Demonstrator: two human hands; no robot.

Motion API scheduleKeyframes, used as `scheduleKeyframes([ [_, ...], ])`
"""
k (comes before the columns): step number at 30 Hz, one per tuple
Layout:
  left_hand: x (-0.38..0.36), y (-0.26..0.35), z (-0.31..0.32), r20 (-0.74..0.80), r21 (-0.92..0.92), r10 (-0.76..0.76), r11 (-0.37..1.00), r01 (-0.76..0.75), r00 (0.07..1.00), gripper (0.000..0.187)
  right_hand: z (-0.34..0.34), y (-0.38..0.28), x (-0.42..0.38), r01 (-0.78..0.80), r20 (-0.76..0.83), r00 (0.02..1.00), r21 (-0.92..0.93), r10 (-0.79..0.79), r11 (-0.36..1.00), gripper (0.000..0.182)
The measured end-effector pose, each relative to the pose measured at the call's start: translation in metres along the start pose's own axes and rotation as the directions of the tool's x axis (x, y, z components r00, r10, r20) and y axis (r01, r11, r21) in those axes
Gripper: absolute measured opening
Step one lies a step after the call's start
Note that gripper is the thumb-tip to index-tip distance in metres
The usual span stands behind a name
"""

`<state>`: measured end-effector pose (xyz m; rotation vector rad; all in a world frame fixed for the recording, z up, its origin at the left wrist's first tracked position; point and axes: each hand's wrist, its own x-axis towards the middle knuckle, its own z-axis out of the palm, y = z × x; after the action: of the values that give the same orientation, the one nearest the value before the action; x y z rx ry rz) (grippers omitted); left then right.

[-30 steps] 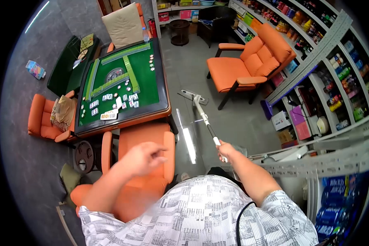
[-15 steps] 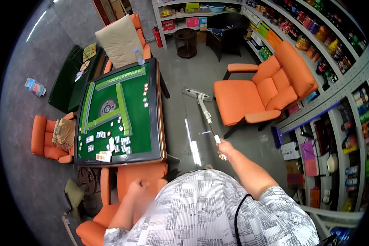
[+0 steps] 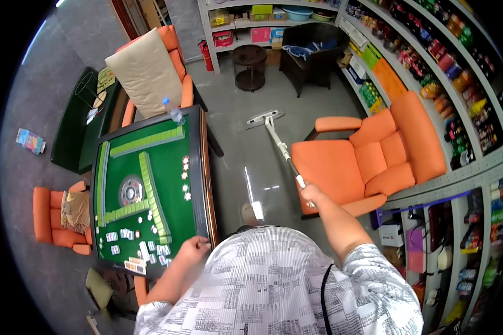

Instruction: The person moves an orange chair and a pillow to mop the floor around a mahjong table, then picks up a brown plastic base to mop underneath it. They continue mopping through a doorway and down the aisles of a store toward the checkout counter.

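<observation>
My right hand [image 3: 312,194] is wrapped round the handle end of a white and grey floor mop [image 3: 283,149]. The mop's flat head [image 3: 264,119] lies on the grey floor ahead, left of an orange armchair [image 3: 341,156]. My left hand [image 3: 194,249] is at the near right corner of the green mahjong table [image 3: 179,223], its fingers curled near the dark rim. Whether it touches the rim or holds anything is too unclear to see. Rows of green-backed tiles [image 3: 155,195] and loose white tiles lie on the table.
A bottle [image 3: 174,111] stands at the table's far corner. Beyond are a reclining chair [image 3: 148,72], a round brown side table [image 3: 249,67], a dark wicker chair [image 3: 307,58] and a red extinguisher [image 3: 205,56]. Stocked shelves [image 3: 425,195] curve along the right. Shiny floor [image 3: 235,173] runs between table and armchair.
The view has moved forward, and the table and armchair sit nearer on either side. My left hand has come up to the table's corner. The mop remains in my right hand.
</observation>
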<state>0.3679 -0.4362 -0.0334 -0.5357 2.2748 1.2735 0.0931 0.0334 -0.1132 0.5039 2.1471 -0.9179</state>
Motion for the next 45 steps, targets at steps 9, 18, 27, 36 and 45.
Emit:
scheduleKeyframes([
  [9, 0.207, 0.175, -0.097, 0.166, 0.291, 0.202, 0.925, -0.244, 0.965, 0.037, -0.065, -0.051, -0.013, -0.028, -0.032, 0.999, -0.152, 0.024, 0.988, 0.062],
  [18, 0.330, 0.228, -0.053, 0.405, 0.209, 0.170, 0.939, -0.272, 0.899, 0.041, -0.085, 0.032, -0.138, -0.167, -0.015, 0.986, -0.187, 0.167, 0.968, 0.065],
  [27, 0.446, 0.325, -0.028, 0.364, 0.195, 0.221, 0.932, -0.306, 0.905, 0.036, -0.193, -0.026, -0.035, -0.071, 0.070, 0.991, -0.434, 0.112, 0.898, 0.073],
  [36, 0.533, 0.387, -0.047, 0.249, 0.220, 0.088, 0.965, -0.144, 0.965, 0.035, -0.318, -0.216, 0.066, -0.049, 0.026, 0.997, -0.507, 0.073, 0.861, 0.064],
  [45, 0.727, 0.488, -0.035, 0.540, 0.270, 0.277, 0.837, -0.475, 0.795, 0.045, -0.382, -0.307, 0.133, -0.034, 0.011, 0.999, -0.381, 0.041, 0.924, 0.065],
])
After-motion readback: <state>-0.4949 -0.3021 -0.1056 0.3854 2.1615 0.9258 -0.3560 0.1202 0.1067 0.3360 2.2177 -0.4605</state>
